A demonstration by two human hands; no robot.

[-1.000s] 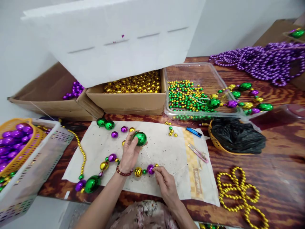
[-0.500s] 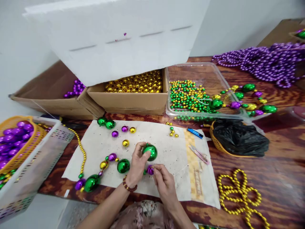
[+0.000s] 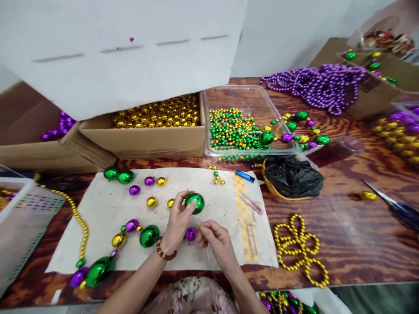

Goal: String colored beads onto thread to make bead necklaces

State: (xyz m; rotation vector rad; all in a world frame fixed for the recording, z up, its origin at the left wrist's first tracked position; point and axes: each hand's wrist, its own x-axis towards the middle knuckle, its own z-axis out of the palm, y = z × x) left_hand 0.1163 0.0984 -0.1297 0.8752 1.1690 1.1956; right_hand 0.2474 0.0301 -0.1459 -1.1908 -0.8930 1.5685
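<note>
Shifts right over cloth (image 3: 109, 205) since last frame, pinching glossy green bead (image 3: 196, 204) in left hand (image 3: 178, 222), apparently thread (image 3: 207, 255) in right hand (image 3: 216, 237). Probably light, slick, dentable; hold by sides.

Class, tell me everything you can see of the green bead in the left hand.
The green bead is large and rounded, with a smooth, mirror-like surface that looks like shiny coated plastic and catches bright highlights. A pale strand shows at its top. The left hand grips it over the white cloth, the thumb against its left side in the picture. The right hand is apart from it. Its far side is hidden.
</note>
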